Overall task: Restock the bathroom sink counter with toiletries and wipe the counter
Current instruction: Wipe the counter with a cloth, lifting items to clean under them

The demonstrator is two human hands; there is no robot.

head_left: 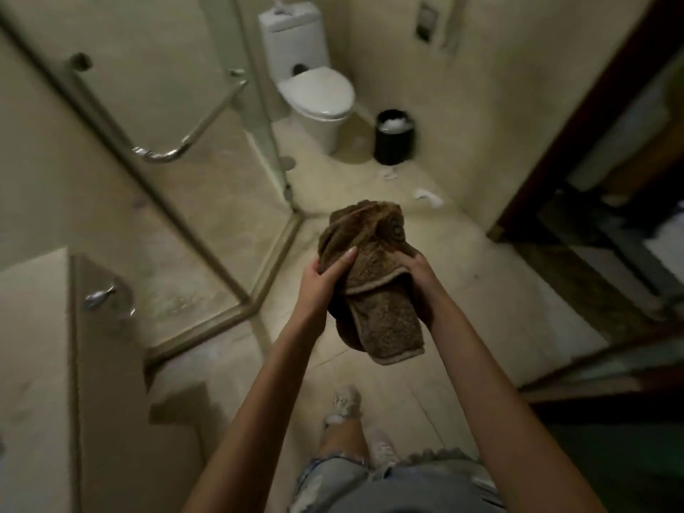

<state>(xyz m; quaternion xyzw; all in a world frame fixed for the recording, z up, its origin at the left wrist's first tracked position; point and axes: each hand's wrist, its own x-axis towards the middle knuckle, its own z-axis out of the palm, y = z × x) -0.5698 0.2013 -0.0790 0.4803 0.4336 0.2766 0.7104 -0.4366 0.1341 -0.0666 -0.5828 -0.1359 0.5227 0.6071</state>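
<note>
One brown terry towel [381, 312], bunched, with a paler hem, hangs above the floor [481, 290], held by the left hand [325, 277] and right hand [420, 281], whose fingers [346, 259] curl into it. Beyond stand one toilet [314, 94] and one black bin [394, 144], with two paper scraps [427, 197] on the floor.

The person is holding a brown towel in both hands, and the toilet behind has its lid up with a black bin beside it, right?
Not quite. In the head view the toilet lid is down, not up. The rest holds: the left hand and right hand both grip the brown towel, and the black bin stands beside the toilet.
</note>
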